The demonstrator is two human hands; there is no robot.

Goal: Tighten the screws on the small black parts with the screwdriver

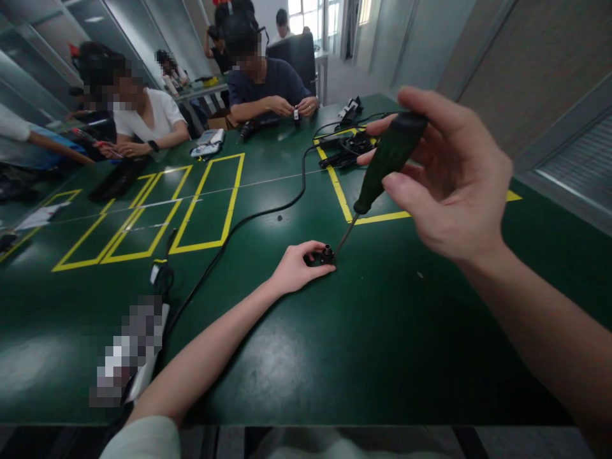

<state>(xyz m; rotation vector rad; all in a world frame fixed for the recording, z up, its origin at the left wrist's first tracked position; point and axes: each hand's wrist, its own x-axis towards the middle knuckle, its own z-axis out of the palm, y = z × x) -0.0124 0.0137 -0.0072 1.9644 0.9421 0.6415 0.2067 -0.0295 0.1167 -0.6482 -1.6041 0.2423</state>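
Observation:
My left hand (297,266) rests on the green table (382,331) and pinches a small black part (323,256) against the surface. My right hand (449,175) is raised above the table, fingers curled round the dark green handle of a screwdriver (388,160). The screwdriver slants down to the left, and its thin metal tip meets the black part right beside my left thumb. Both forearms reach in from the near edge.
A black cable (258,213) runs across the table from a blurred device (134,347) at the near left. Yellow tape rectangles (201,204) mark the surface. Black parts (347,150) lie at the far centre. Several other people sit along the far side, handling small items.

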